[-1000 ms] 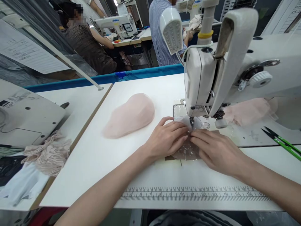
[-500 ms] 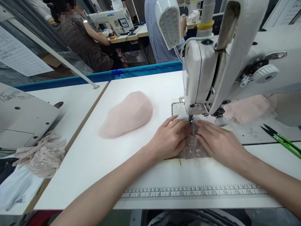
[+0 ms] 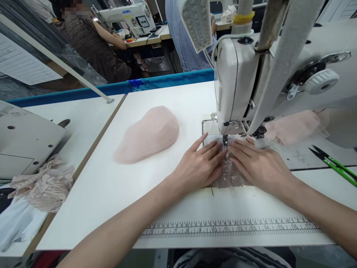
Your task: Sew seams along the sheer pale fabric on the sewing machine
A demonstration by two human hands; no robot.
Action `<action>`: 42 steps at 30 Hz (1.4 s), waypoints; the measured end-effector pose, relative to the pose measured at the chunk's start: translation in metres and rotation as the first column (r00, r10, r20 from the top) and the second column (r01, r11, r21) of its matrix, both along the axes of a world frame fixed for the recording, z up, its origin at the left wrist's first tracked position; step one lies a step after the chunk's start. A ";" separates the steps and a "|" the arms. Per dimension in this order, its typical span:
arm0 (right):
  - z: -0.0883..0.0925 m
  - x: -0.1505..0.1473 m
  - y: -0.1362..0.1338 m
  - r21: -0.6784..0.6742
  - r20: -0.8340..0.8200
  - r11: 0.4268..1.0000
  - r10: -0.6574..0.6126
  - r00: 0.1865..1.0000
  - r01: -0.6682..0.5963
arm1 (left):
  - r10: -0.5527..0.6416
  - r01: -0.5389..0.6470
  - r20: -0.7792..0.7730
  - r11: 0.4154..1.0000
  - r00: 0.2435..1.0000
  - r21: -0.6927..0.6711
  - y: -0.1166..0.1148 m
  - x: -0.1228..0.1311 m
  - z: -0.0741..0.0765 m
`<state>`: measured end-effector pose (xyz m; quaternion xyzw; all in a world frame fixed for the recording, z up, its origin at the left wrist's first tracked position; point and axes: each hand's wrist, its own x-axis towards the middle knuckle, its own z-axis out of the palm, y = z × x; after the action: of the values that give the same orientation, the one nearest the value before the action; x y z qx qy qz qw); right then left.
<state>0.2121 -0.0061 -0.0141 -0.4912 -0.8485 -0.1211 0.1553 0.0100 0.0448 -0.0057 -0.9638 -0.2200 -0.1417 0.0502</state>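
My left hand (image 3: 196, 163) lies palm down just left of the presser foot (image 3: 225, 140) of a white sewing machine (image 3: 234, 82), fingers stretched and spread. On the right side of the foot, my right hand (image 3: 258, 162) rests flat with its fingers pointing toward it. Beneath and between the hands is a clear, wrinkled plastic-like sheet (image 3: 230, 179) on the machine bed. Whether thin cloth lies under the fingertips I cannot tell. A sheer pale pink fabric piece (image 3: 150, 134) is spread on the white table to the left.
Behind the needle area lies more pink fabric (image 3: 295, 127). Green-handled thread snips (image 3: 338, 169) are at the right. A printed ruler (image 3: 231, 227) runs along the front edge. Beige cords (image 3: 50, 188) are heaped at far left. Two people sit beyond the blue cloth edge (image 3: 173, 79).
My view has shifted slightly. My left fingers have spread flatter, with the index finger farther from the others, and my right fingers have slid a little toward the front of the foot.
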 end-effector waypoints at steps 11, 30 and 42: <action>-0.001 0.001 0.001 0.023 0.004 1.000 0.014 1.000 -0.014 | 0.023 -0.023 -0.001 0.999 1.000 0.036 -0.003 0.003 -0.001; -0.001 0.004 0.001 0.066 -0.016 0.995 0.079 0.997 -0.078 | -0.018 0.008 0.078 0.993 0.997 0.119 -0.004 -0.002 -0.004; 0.015 0.017 -0.008 -0.047 -0.159 0.935 0.341 0.927 -0.352 | -0.149 0.142 0.224 0.989 0.963 0.045 -0.009 -0.005 -0.002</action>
<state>0.2292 -0.0139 0.0005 -0.3466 -0.9119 -0.0234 0.2184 0.0054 0.0361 -0.0077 -0.9541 -0.1508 -0.2574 0.0278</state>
